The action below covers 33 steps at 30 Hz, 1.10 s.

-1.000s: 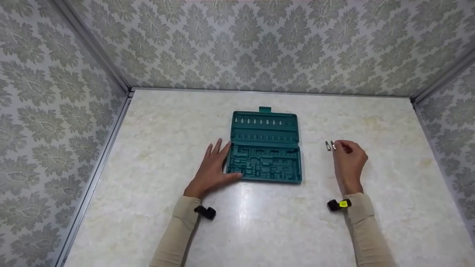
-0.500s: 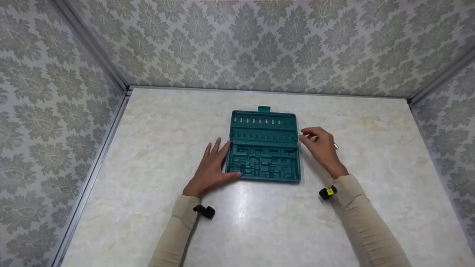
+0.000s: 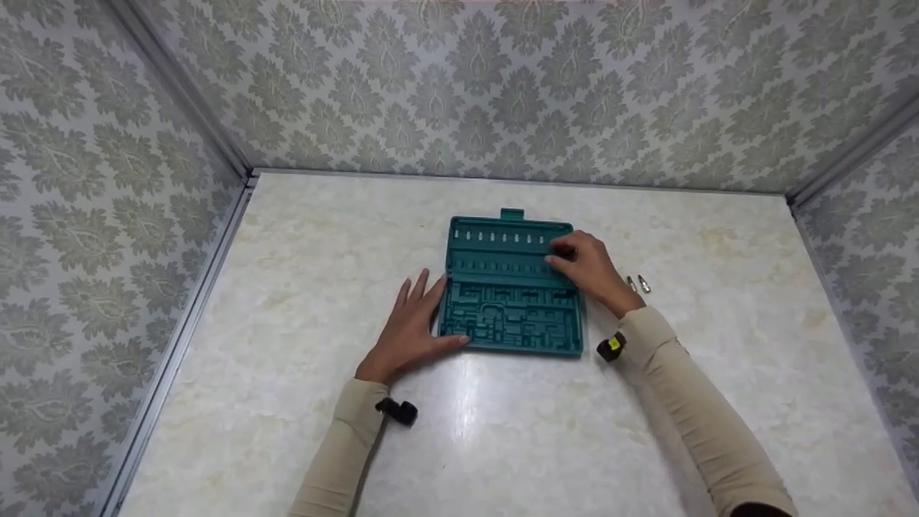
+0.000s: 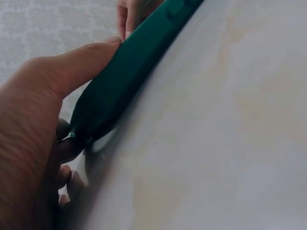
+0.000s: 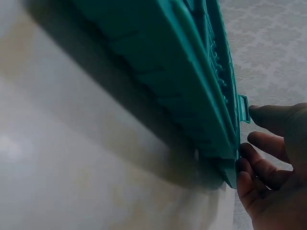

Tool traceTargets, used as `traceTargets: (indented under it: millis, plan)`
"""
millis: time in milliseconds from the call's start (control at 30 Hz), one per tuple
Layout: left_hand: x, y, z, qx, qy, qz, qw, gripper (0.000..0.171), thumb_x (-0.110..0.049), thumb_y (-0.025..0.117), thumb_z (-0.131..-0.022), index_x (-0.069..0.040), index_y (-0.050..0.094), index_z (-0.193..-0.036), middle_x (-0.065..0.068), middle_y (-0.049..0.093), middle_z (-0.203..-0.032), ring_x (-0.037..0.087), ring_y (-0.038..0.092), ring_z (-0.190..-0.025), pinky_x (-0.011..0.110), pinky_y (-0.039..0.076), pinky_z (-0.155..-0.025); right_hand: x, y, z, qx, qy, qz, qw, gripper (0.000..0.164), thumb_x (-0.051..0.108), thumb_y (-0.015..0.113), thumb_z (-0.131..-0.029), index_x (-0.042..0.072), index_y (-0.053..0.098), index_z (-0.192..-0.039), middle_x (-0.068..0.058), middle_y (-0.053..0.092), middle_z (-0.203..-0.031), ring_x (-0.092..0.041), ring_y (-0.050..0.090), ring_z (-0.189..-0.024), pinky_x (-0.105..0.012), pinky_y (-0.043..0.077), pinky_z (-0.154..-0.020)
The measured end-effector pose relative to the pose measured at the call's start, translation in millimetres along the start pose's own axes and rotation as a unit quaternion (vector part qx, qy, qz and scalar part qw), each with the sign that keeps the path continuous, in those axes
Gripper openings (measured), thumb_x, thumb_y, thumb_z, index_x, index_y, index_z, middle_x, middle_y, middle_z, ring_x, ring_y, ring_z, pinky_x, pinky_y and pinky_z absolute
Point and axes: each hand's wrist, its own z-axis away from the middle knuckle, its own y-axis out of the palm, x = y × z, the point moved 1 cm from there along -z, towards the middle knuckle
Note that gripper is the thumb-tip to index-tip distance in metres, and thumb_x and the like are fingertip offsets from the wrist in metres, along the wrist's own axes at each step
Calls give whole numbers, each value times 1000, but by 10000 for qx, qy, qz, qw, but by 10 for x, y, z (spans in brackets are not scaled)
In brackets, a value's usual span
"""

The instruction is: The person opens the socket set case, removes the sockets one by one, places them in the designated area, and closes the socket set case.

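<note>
I have the left hand point(image 3: 411, 330) resting straight-fingered against the left edge of the open rectangular green plastic case point(image 3: 502, 256) on the pale marbled desk point(image 3: 546, 431), while the right hand point(image 3: 590, 267) bends its fingers over the upper half's right end; I cannot tell whether they pinch anything. A careless wrist could scatter the two small silver metal bits point(image 3: 645, 285) just beside it, and an uneven push could slide the case.
</note>
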Motion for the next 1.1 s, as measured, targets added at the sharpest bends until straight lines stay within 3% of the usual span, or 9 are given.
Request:
traceTargets:
  millis: [233, 367, 800, 967, 1100]
  plan:
    - [10, 17, -14, -64, 79, 13, 9999, 126, -83, 73, -84, -22, 17, -179, 10, 9, -185, 26, -1, -172, 49, -3, -138, 2, 17, -189, 258, 33, 184, 9995, 36, 10, 72, -108, -6, 71, -140, -24, 67, -135, -39, 61, -126, -55, 51, -109]
    - [11, 16, -26, -81, 206, 0, 9998, 125, -80, 74, -86, -18, 18, -179, 13, 11, -185, 28, 1, -172, 50, -3, -137, 2, 32, -245, 329, -10, 262, 9991, 38, 7, 70, -108, -11, 68, -142, -29, 64, -135, -42, 60, -125, -59, 50, -109]
    - [34, 6, -8, -63, 129, -2, 9999, 125, -81, 75, -85, -21, 17, -179, 11, 9, -185, 27, -1, -172, 49, -3, -137, 51, 96, -326, 468, 281, 583, 9968, 42, 7, 63, -112, -13, 60, -148, -31, 61, -128, -43, 55, -118, -61, 47, -108]
    - [43, 4, 0, -39, 73, 72, 9999, 126, -82, 76, -85, -22, 17, -179, 10, 7, -185, 30, -3, -171, 54, 0, -137, 58, 80, -372, 686, 419, 364, 9961, 44, 6, 63, -112, -14, 58, -150, -34, 60, -135, -45, 58, -122, -62, 48, -109]
    - [35, 1, -9, -18, -9, 154, 9999, 126, -82, 76, -84, -26, 16, -179, 10, 5, -186, 33, -6, -171, 57, 3, -137, 42, 76, -384, 571, 676, -41, 9961, 43, 3, 64, -110, -11, 59, -150, -30, 60, -130, -38, 56, -111, -55, 49, -101]
